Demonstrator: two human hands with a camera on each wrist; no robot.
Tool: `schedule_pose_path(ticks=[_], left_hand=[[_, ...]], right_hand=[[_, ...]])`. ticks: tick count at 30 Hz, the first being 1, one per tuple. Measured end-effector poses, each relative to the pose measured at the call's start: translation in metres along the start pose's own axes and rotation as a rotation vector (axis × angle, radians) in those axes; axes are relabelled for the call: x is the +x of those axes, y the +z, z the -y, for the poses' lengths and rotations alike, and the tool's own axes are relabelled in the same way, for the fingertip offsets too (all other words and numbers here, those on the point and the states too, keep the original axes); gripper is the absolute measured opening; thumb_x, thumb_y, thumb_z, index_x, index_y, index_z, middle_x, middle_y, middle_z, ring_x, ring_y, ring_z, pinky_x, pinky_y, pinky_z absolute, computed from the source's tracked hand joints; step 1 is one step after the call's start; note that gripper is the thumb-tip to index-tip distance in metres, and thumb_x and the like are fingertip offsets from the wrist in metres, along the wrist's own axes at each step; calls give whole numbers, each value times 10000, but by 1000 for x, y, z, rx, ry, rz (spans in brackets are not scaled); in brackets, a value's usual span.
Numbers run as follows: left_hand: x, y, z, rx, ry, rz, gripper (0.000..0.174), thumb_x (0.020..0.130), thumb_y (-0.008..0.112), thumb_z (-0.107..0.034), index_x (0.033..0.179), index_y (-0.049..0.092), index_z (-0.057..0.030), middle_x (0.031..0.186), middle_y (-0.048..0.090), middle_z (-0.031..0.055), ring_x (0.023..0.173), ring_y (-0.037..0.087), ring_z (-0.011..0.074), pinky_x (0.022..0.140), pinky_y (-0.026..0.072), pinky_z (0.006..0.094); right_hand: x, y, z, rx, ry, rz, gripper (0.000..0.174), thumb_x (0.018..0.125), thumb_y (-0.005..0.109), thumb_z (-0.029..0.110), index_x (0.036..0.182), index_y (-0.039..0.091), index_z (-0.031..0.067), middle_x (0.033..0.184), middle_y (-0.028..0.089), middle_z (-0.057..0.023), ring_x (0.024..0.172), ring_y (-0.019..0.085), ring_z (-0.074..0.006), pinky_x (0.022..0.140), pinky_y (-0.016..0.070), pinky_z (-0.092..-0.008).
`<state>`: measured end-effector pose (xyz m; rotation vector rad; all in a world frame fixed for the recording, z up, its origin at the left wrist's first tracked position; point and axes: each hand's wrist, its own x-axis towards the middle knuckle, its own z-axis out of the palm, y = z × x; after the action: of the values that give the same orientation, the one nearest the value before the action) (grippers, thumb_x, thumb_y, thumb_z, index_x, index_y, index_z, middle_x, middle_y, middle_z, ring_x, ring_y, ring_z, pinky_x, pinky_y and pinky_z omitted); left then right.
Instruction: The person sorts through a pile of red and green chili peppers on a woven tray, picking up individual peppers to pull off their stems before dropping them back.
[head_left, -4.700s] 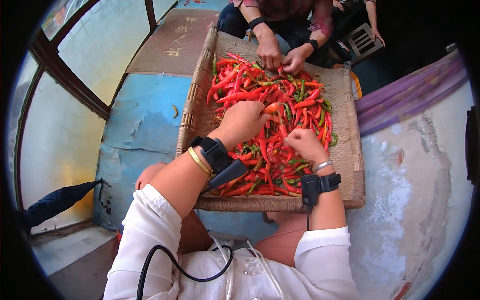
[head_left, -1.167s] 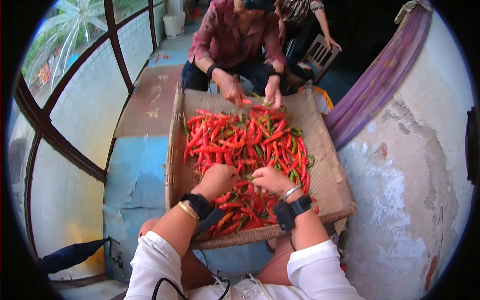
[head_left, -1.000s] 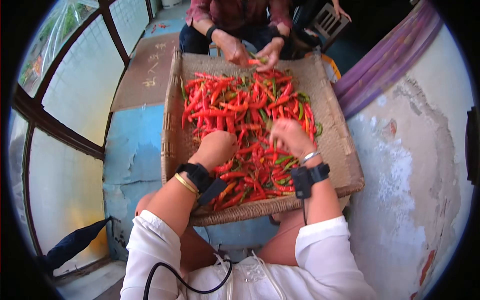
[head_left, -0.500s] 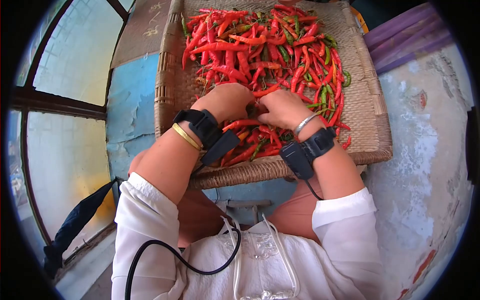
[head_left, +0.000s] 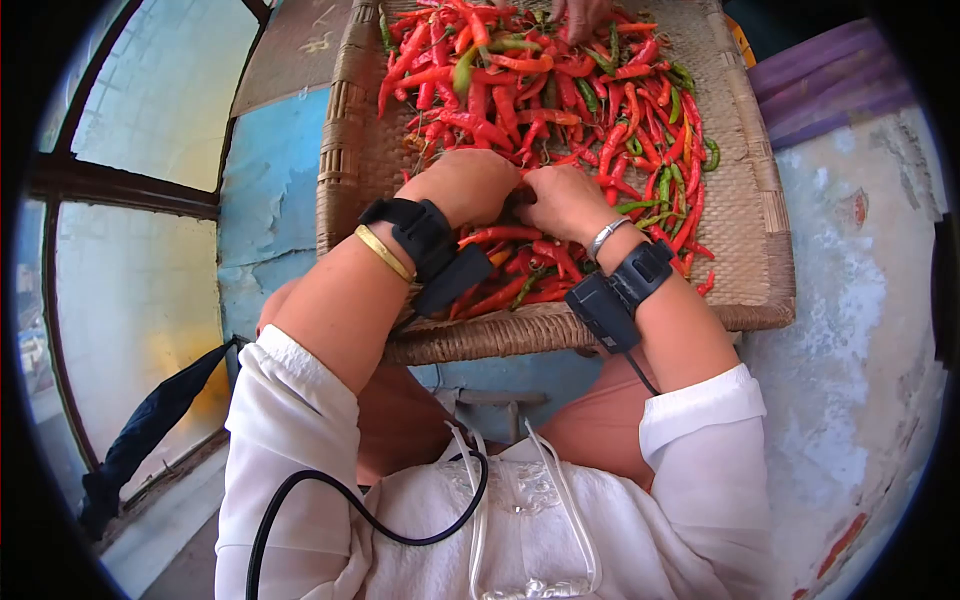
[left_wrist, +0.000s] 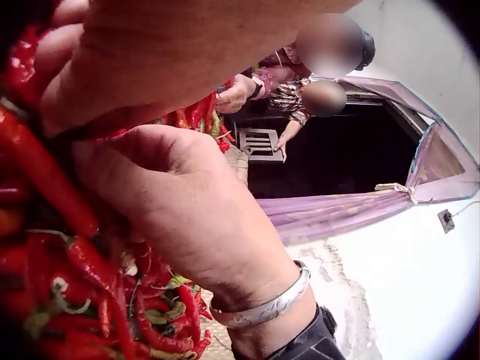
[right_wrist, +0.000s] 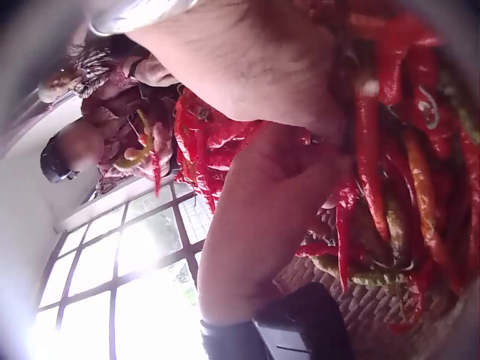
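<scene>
My left hand (head_left: 468, 187) and right hand (head_left: 562, 205) meet over the near half of a pile of red chili peppers (head_left: 455, 75) in a shallow woven basket (head_left: 765, 265). In the right wrist view, the left hand (right_wrist: 262, 202) has its fingers bent, and a slim red chili pepper (right_wrist: 343, 240) hangs at its fingertips. The left wrist view shows the right hand (left_wrist: 202, 202) with curled fingers turned toward the left hand; its fingertips are hidden, and I cannot tell what they hold. Green chili peppers (head_left: 665, 190) lie among the red ones.
Across the basket, another person's hand (head_left: 580, 18) reaches into the pile. A window (head_left: 140, 300) lines the left side, with a folded dark umbrella (head_left: 150, 430) against it. A peeling wall (head_left: 850, 350) and purple curtain (head_left: 825, 80) are on the right.
Apart 4.7 and 1.0 seconds ago, my hands are now together; the right has come across to the left. The head view has tilted down. The other person's hand has come into the pile.
</scene>
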<state>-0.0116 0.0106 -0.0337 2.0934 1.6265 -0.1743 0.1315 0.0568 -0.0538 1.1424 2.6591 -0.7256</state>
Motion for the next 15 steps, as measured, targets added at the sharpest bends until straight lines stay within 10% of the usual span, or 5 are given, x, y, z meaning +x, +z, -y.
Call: schedule_pose_path(ticks=[7,12,15], left_hand=[[9,3,11,43,62,22,288,645,615,-145,926,615,-81,809,612,136,789,584,303,692,466,399],[9,-2,9,-242,198,-108,260,659,637,-183,895,628,-74,776,609,135,750,580,299,665,456,391],[7,1,10,-188,156,-115,227,666,635,-178,863,638,-67,760,609,133,742,582,294,665,456,385]], right_hand=[[-1,-16,-12,226,-44,-20,203,652,597,186,814,626,66,783,616,-143,804,586,-317,707,468,-391],[-9,-31,-12,810,163,94,82,791,566,125,799,557,44,651,570,-6,517,540,-60,390,386,-188],[-12,-36,-13,937,143,69,84,804,557,128,785,551,46,642,563,-6,498,524,-54,384,379,-183]])
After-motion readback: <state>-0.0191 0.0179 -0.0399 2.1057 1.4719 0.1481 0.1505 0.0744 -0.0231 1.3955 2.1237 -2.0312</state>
